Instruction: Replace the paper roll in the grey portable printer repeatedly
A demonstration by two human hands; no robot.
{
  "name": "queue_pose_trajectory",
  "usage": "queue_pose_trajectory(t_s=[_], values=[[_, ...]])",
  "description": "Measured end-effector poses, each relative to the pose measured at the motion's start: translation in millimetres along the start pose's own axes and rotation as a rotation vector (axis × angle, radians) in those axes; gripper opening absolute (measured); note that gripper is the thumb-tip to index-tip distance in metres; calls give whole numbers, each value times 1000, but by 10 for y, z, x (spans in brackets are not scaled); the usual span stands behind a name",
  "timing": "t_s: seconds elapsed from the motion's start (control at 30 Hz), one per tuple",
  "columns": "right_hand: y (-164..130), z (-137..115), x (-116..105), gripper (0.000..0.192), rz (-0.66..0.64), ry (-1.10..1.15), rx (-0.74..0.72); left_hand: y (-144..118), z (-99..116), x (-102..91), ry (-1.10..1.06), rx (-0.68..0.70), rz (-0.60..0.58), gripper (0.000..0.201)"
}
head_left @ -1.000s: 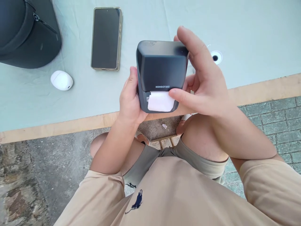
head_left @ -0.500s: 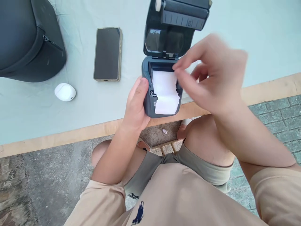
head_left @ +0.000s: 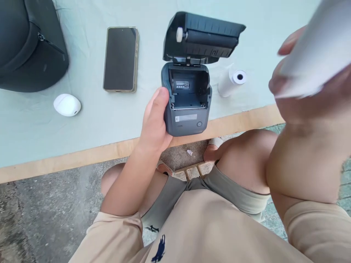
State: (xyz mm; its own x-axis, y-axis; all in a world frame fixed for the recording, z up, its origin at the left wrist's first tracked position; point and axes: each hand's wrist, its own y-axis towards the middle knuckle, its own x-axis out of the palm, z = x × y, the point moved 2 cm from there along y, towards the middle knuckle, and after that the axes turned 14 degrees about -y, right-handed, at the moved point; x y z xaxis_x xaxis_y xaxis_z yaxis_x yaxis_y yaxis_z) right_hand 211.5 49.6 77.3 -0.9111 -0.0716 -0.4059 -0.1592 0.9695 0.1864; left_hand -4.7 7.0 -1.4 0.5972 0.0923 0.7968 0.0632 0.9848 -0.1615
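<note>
Counter (head_left: pixel 274 44): pale green cover over a wooden edge, filling the upper half of the frame.
Bag (head_left: pixel 27 47): dark, zipped, upper left corner, partly cut off by the frame.
Right hand (head_left: pixel 307 91): blurred, close to the camera at the right edge; curled around a white paper roll (head_left: pixel 315 54), lifted well clear of the counter.
Left hand (head_left: pixel 155 120): centre of the frame, wrapped round the left side of the printer body, thumb on its upper left corner.
Label printer (head_left: pixel 188 106): dark grey, centre, held at the near edge of the counter; lid (head_left: pixel 203 36) swung up and back, paper bay bare inside, small sticker on its rear wall.
Phone (head_left: pixel 120 58): face up, screen dark, left of the printer and apart from it.
Spare roll (head_left: pixel 231 82): white, lying on its side just right of the printer.
Earbud case (head_left: pixel 67 105): white, oval, lower left of the phone.
Risk, printer: one-handed grip at the counter edge; a slip would likely drop it to the paving below.
Risk, lid: standing open on its hinge; a knock from the right hand could strain it.
Risk, held roll: loose paper could unwind in the grasp.
</note>
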Motion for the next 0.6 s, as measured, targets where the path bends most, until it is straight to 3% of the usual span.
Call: queue_pose_trajectory(t_s=[0.1,0.13,0.2,0.4,0.47,0.6], values=[[99,509,-117,49,134,151,187,16,19,23,0,18,17,45],[127,650,-137,43,225,130,278,21,27,34,3,34,30,44],[166,795,-132,35,260,58,272,31,40,60,15,49,47,43],[110,710,-139,29,206,-419,-15,46,67,115,29,30,73,41],[106,719,-171,31,181,-591,-2,43,73,122,37,32,85,42],[85,715,-221,50,95,-693,114,36,79,132,77,41,80,43]])
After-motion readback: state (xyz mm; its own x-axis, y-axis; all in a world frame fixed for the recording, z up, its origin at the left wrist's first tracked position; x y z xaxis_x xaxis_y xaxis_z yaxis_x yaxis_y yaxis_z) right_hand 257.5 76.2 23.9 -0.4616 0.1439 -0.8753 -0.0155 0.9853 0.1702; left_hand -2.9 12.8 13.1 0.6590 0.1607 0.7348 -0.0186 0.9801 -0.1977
